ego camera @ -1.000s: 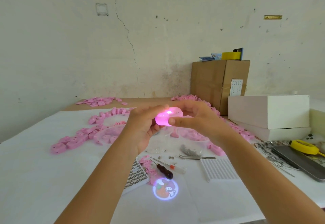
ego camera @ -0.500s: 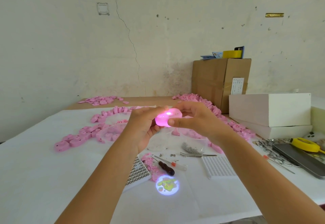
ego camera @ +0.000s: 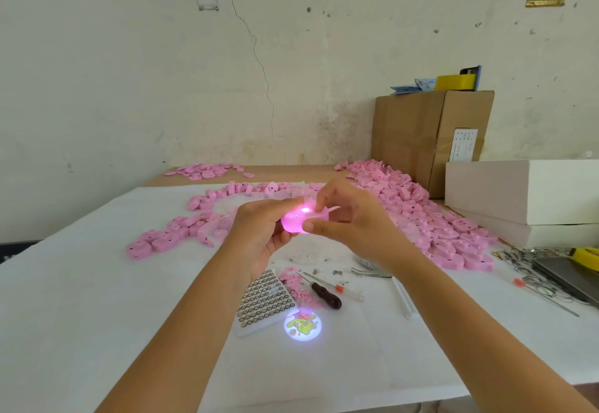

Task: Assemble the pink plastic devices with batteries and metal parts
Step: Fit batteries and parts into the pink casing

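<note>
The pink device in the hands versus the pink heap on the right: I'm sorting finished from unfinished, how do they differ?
The held device glows; the heap is unlit. The held device is pinched between left hand and right hand; the heap lies on the table. The held device throws a round cartoon picture onto the cloth; the heap throws none. Both are pink plastic.

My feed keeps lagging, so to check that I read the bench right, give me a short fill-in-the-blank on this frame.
The left hand and right hand both hold a glowing ___ device. The picture it casts on the table beside the battery tray is ___ in shape. The tape roll on the cardboard box is ___.
Missing: pink; round; yellow.
</note>
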`<action>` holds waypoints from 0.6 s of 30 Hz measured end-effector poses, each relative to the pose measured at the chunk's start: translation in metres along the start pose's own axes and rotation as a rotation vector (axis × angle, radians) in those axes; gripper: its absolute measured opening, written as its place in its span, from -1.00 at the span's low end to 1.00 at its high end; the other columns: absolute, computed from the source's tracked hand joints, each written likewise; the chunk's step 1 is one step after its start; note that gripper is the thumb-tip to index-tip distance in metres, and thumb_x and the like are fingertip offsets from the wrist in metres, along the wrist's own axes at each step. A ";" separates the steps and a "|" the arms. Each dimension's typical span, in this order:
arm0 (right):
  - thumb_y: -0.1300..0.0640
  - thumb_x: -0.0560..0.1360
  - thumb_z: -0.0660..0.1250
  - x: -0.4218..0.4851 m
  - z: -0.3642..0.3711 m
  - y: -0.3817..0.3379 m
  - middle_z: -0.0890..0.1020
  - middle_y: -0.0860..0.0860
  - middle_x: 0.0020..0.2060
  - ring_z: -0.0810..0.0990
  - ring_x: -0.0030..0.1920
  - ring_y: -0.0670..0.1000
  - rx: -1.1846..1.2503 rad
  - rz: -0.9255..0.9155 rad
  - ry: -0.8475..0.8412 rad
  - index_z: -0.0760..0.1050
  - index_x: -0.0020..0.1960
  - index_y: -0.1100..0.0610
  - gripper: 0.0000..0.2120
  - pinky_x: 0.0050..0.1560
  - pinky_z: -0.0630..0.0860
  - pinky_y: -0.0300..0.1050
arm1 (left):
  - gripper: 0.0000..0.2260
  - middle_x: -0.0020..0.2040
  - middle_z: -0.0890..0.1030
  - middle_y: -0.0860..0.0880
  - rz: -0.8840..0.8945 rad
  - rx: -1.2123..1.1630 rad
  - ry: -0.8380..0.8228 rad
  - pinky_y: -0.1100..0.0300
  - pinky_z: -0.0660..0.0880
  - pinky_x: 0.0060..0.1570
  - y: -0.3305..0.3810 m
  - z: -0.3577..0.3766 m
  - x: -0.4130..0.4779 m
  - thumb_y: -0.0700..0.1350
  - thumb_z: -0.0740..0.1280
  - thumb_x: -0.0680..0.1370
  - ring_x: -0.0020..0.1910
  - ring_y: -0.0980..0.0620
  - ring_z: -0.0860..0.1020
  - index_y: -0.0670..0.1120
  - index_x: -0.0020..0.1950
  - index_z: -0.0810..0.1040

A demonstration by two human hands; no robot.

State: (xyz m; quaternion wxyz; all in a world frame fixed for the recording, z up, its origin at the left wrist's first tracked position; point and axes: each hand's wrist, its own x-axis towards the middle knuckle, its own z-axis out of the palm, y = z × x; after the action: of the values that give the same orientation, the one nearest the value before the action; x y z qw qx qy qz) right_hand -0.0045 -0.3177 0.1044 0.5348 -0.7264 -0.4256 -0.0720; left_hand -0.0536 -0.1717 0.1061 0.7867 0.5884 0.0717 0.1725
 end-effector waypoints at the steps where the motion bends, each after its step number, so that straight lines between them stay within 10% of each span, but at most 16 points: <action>1: 0.16 0.34 0.50 0.001 0.005 0.002 0.56 -0.17 -0.34 0.36 -0.58 -0.20 0.010 -0.012 -0.002 0.42 -0.22 0.05 -0.77 -0.51 0.25 -0.30 | -0.96 -0.50 0.58 -0.01 -0.002 0.010 0.012 0.37 0.41 -0.58 0.000 -0.004 0.000 -0.25 0.44 0.40 -0.56 0.16 0.50 -0.20 -0.23 0.61; 14: 0.20 0.35 0.50 0.017 0.070 0.018 0.58 0.02 -0.15 0.61 -0.21 0.04 0.080 -0.005 -0.124 0.43 -0.21 0.04 -0.77 -0.27 0.49 -0.30 | -0.92 -0.44 0.58 -0.01 -0.007 0.167 0.137 0.36 0.38 -0.58 -0.006 -0.065 -0.003 -0.21 0.42 0.44 -0.55 0.17 0.47 -0.11 -0.26 0.61; 18: 0.11 0.38 0.47 0.021 0.090 0.029 0.46 -0.21 0.02 0.57 -0.01 -0.06 0.003 0.082 -0.284 0.39 0.03 -0.12 -0.66 -0.08 0.54 -0.24 | -0.89 -0.28 0.61 0.09 0.310 0.737 0.437 0.22 0.50 -0.33 -0.020 -0.104 -0.010 -0.14 0.41 0.45 -0.33 0.12 0.56 0.03 -0.26 0.60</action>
State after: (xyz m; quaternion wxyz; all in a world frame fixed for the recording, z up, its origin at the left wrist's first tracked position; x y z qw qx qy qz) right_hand -0.0031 -0.2327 0.0578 0.4728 -0.7453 -0.4670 0.0543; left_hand -0.0921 -0.0865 0.0556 0.4560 0.7828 0.2038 0.3712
